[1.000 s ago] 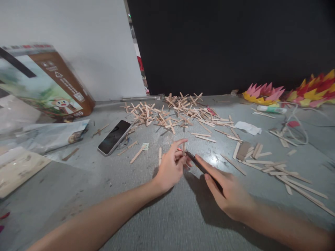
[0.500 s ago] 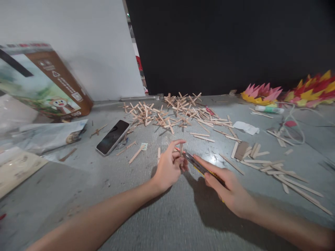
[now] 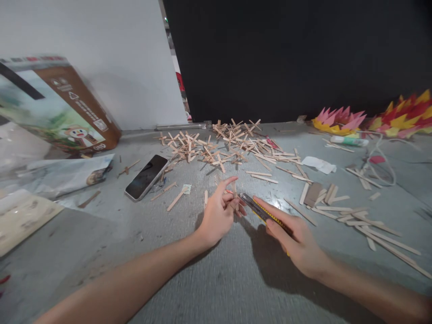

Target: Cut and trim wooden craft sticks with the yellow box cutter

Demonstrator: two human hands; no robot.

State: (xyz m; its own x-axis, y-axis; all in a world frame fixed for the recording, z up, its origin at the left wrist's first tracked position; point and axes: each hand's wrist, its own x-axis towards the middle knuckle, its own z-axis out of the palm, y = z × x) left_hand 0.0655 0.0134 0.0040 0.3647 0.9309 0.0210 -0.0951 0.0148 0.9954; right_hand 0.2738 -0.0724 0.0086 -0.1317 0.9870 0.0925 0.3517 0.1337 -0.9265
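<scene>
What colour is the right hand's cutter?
The cutter is dark with yellow edges, shown in the head view.

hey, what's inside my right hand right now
Your right hand holds a black-and-yellow utility knife, its front end pointing toward your left hand. The grip covers its rear part.

a phone lies screen-up on the surface, near a brown-edged printed package; far right, a pink-and-yellow spiky piece sits beside a red-and-yellow one, a white scrap lying nearer.
</scene>
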